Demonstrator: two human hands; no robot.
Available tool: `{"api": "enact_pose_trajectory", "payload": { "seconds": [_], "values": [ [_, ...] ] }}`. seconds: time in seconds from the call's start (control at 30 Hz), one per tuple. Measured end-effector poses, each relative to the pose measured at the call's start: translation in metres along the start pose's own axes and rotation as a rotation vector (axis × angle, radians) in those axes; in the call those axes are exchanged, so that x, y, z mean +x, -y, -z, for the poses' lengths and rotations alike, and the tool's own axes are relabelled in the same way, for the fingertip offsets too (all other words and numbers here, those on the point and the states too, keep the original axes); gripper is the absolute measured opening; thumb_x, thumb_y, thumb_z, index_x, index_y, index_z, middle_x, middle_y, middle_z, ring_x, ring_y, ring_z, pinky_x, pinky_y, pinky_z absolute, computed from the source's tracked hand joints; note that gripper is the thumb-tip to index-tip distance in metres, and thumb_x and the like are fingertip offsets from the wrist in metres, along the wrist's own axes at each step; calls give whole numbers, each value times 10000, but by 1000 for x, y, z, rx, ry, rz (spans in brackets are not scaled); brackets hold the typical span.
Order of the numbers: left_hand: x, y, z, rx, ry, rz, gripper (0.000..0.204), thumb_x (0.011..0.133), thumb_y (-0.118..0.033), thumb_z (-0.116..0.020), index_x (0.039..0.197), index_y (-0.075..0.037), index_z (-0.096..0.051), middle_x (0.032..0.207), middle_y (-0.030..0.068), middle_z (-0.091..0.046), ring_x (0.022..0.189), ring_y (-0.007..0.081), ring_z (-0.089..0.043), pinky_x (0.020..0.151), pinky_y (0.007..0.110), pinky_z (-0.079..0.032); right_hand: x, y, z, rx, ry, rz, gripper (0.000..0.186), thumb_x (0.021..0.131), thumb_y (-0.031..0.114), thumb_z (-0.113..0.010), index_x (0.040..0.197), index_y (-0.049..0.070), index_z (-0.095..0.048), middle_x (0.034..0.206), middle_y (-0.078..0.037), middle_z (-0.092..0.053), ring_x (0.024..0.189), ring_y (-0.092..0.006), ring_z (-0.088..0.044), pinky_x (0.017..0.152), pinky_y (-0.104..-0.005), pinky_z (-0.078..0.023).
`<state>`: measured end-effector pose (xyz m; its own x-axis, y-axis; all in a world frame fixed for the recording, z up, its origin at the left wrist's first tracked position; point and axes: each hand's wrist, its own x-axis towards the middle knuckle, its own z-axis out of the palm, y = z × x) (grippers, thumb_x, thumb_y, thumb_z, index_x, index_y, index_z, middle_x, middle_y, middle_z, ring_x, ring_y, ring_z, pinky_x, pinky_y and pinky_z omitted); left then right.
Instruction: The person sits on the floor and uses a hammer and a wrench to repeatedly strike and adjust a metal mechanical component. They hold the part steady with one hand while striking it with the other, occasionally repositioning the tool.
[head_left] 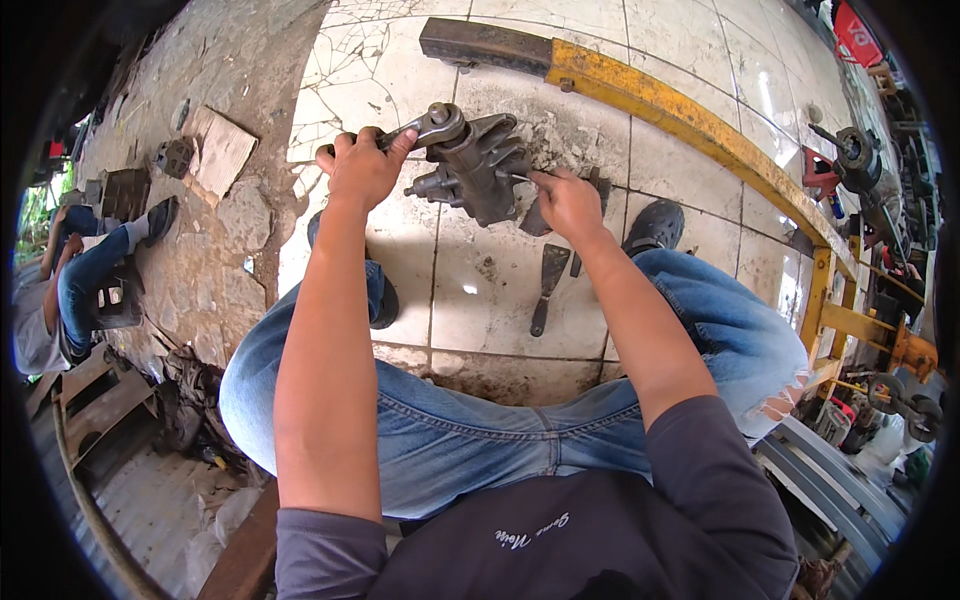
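Note:
A grey cast-metal steering gearbox [478, 178] stands on the tiled floor between my feet, with a short arm [436, 126] fixed by a nut on its top. My left hand [364, 170] is wrapped round the outer end of that arm. My right hand [570, 206] is closed on a thin metal tool [521, 178], its tip at the gearbox's right side; its handle is hidden in my fingers. Below my right hand a scraper [547, 288] with a dark handle lies on the tiles. Another dark flat piece [536, 220] lies partly under that hand.
A yellow steel beam [680, 115] curves across the far and right side. Loose dirt [560, 135] lies behind the gearbox. A cardboard piece [222, 150] rests on rough ground at left. Another person [90, 270] sits at far left. Mixed parts and tools crowd the right edge.

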<state>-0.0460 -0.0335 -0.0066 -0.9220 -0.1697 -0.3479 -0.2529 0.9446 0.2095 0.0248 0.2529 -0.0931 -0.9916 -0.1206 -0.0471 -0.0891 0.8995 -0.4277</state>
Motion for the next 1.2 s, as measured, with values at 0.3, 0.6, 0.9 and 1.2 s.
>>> {"api": "enact_pose_trajectory", "payload": {
  "seconds": [0.3,0.6,0.9,1.2],
  "values": [
    [4,2,-2,-52,3,-33,793,877,-736,-451,1332,-96,-558,1382,203,-436,1312,445,-252,1065,543,-352,-10,12,-27,189,-269,-360,316,836,123,-596,1118,198,-716,976,-140,-667,893,-355,-656,778,-466,-525],
    [-1,-4,1,-23,3,-8,795,874,-740,-451,1350,-109,-544,1382,188,-440,1320,438,-254,1055,557,-367,-13,32,-15,130,-115,-286,313,849,118,-588,1129,177,-715,1037,-162,-649,943,-377,-634,807,-437,-514],
    [4,3,-4,-21,9,-12,789,868,-740,-463,1351,-122,-546,1388,184,-439,1322,433,-260,1049,547,-379,-19,9,-22,224,-240,-322,294,867,173,-579,1118,213,-727,1118,-176,-662,1033,-362,-633,863,-450,-514],
    [1,-1,-1,-13,10,-11,804,864,-754,-448,1344,-117,-551,1399,180,-429,1323,424,-240,1063,535,-367,-15,15,-26,526,-307,-717,311,874,180,-567,1139,231,-721,1083,-134,-669,963,-360,-646,842,-427,-511]
  ]
}}
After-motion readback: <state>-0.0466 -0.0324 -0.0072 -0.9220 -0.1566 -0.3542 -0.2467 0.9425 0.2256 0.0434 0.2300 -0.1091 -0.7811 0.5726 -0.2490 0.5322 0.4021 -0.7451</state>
